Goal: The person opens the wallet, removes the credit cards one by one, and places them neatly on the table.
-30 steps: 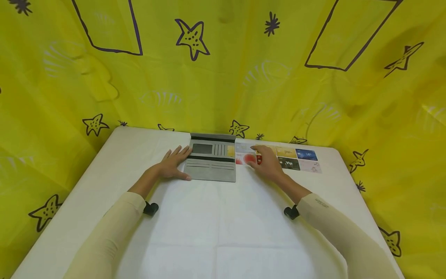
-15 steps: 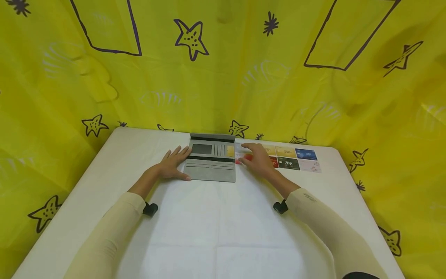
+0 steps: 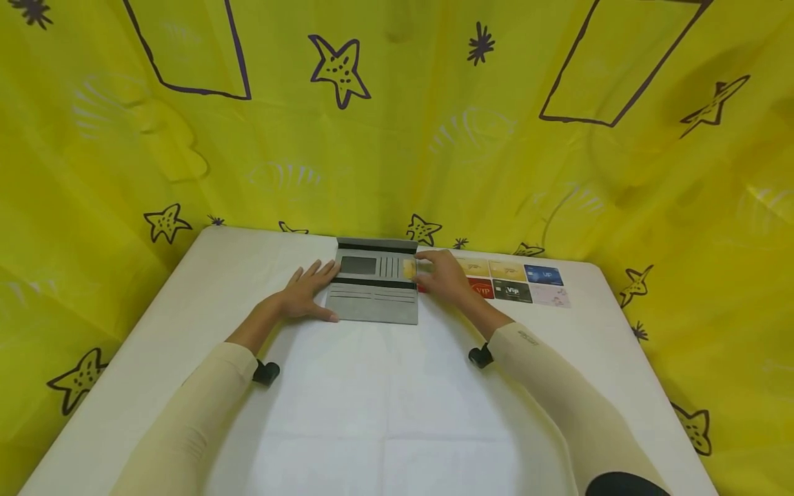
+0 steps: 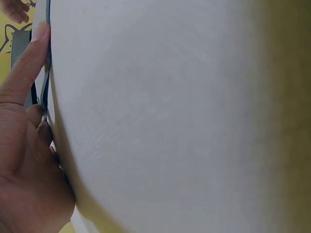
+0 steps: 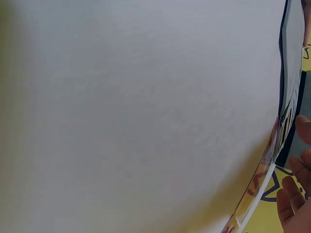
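An unfolded grey wallet (image 3: 372,303) lies on the white table, with a dark window and several card slots. A gold card (image 3: 409,269) shows at the right end of its upper panel. My left hand (image 3: 305,293) rests spread along the wallet's left edge, with the thumb near the lower corner. My right hand (image 3: 445,277) is at the wallet's right edge, thumb and forefinger apart beside the gold card. Whether they touch it is too small to tell. In the right wrist view, the fingers (image 5: 294,191) are loosely bent near the wallet. This hand covers some cards.
Right of the wallet lie two rows of cards, among them a blue card (image 3: 544,275), a black card (image 3: 512,290), a red card (image 3: 481,288) and a pale pink card (image 3: 550,295). A yellow patterned curtain (image 3: 384,138) hangs behind the white table (image 3: 384,399).
My right hand has moved left across the cards to the wallet's right edge, uncovering the red and gold cards. My left hand and the wallet have stayed in place.
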Demonstrator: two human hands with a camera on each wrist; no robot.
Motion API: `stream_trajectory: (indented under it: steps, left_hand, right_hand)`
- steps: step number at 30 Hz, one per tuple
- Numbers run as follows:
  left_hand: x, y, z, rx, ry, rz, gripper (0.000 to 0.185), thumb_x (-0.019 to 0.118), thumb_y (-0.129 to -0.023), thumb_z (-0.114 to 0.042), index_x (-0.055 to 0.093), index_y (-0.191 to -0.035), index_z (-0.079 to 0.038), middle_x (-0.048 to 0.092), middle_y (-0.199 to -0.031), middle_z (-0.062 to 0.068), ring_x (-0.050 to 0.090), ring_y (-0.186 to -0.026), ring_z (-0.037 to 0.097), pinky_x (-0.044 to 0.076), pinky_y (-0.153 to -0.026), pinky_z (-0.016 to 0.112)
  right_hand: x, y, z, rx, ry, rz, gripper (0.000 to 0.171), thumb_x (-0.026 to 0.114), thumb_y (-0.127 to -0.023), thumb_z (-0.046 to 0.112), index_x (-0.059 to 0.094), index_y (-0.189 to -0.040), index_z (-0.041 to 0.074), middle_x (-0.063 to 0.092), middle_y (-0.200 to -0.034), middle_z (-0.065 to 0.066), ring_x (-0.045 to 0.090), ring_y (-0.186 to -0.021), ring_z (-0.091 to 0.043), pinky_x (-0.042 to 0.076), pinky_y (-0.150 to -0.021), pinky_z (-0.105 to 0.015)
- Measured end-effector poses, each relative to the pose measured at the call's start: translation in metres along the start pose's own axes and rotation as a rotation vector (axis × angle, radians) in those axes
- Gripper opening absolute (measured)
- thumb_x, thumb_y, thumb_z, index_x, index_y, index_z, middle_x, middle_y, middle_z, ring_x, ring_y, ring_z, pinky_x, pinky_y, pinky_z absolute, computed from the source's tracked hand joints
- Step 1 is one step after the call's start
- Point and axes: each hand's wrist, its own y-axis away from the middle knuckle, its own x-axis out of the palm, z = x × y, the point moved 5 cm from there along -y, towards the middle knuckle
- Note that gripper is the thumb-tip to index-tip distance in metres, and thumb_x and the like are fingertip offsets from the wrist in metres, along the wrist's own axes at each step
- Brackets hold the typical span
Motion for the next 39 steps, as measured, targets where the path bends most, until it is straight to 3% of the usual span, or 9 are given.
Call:
stream_trajectory:
  steps: [14, 35, 39]
  left_hand:
    - [0.000, -0.001, 0.000, -0.015, -0.005, 0.005, 0.118, 0.086, -0.086, -0.048, 0.014, -0.168, -0.004, 0.005, -0.175, 0.018, -0.008, -0.159, 0.041, -0.011, -0.123, 0.061]
    - [0.000, 0.000, 0.001, -0.028, -0.016, 0.014, 0.119, 0.085, -0.086, -0.048, 0.012, -0.169, -0.006, 0.004, -0.175, 0.017, -0.009, -0.159, 0.041, -0.011, -0.123, 0.062]
    - [-0.001, 0.000, 0.001, -0.025, -0.018, 0.015, 0.119, 0.085, -0.085, -0.049, 0.011, -0.169, -0.006, 0.004, -0.175, 0.017, -0.009, -0.159, 0.041, -0.011, -0.123, 0.062]
  right_hand:
    - [0.009, -0.013, 0.003, 0.047, 0.050, 0.040, 0.046, 0.087, -0.090, 0.025, 0.073, -0.132, 0.011, 0.067, -0.137, -0.011, 0.052, -0.133, -0.034, 0.043, -0.113, -0.049]
    - [0.012, -0.019, 0.002, -0.029, 0.031, 0.039, 0.043, 0.087, -0.089, 0.022, 0.075, -0.127, 0.007, 0.070, -0.128, -0.012, 0.057, -0.126, -0.036, 0.044, -0.111, -0.049]
    - [0.012, -0.019, 0.004, -0.065, 0.083, 0.049, 0.039, 0.084, -0.092, 0.025, 0.076, -0.126, 0.007, 0.071, -0.124, -0.012, 0.057, -0.123, -0.034, 0.047, -0.107, -0.047]
